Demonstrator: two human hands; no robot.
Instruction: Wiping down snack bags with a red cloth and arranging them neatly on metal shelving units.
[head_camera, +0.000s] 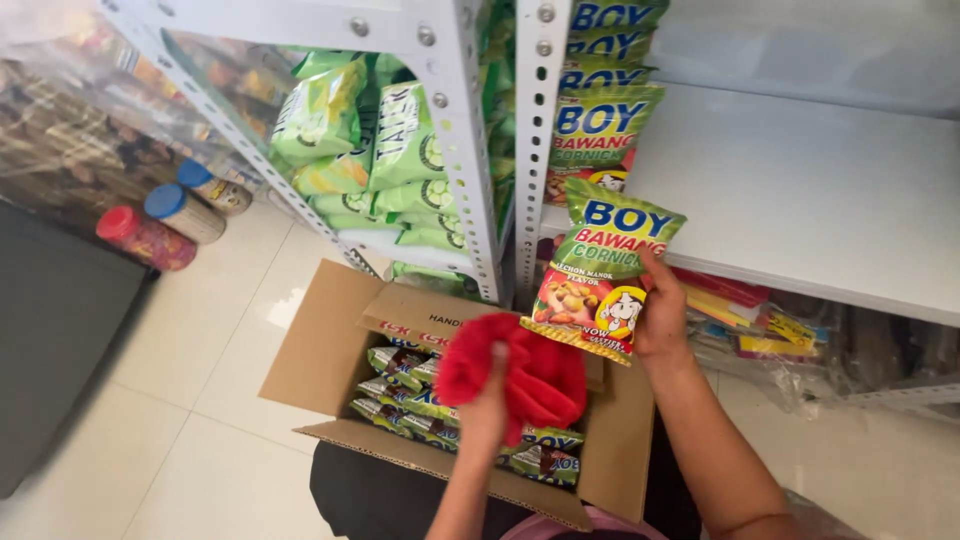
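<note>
Pinching green-and-red foil snack bag (601, 270) upright in my right hand (660, 318), fingers closed on its edge; left hand (487, 405) bunching red cloth (530, 375), probably touching bag's lower corner.

There is just one camera, up on the person's head. It looks down and a little forward, close to an open box (330, 360) on the lap, with white shelves (800, 190) and floor (200, 350) around it.
</note>
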